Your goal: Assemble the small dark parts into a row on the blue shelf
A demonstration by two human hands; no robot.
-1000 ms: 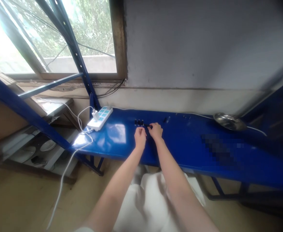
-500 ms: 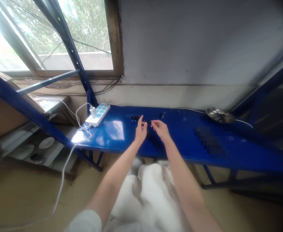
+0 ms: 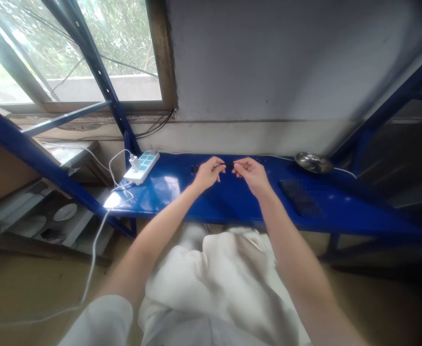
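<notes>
Between my two hands is a thin black stick-like piece (image 3: 228, 165), held level above the blue table (image 3: 160, 202). My left hand (image 3: 209, 173) pinches its left end, and my right hand (image 3: 251, 174) pinches the other end. The piece is too small and too covered by fingers to tell its kind. Small black parts (image 3: 194, 169) lie on the table just behind my left hand, partly hidden by it.
A white power strip (image 3: 142, 168) with a plugged-in charger and cable sits at the table's left end. To the right lie a dark flat object (image 3: 299, 198), partly blurred, and a shiny metal bowl (image 3: 313, 162). Blue metal posts (image 3: 99, 67) frame both sides.
Both hands have risen a little away from me, and my left fingers have closed into a pinch on the black piece. The camera view has shifted slightly.
</notes>
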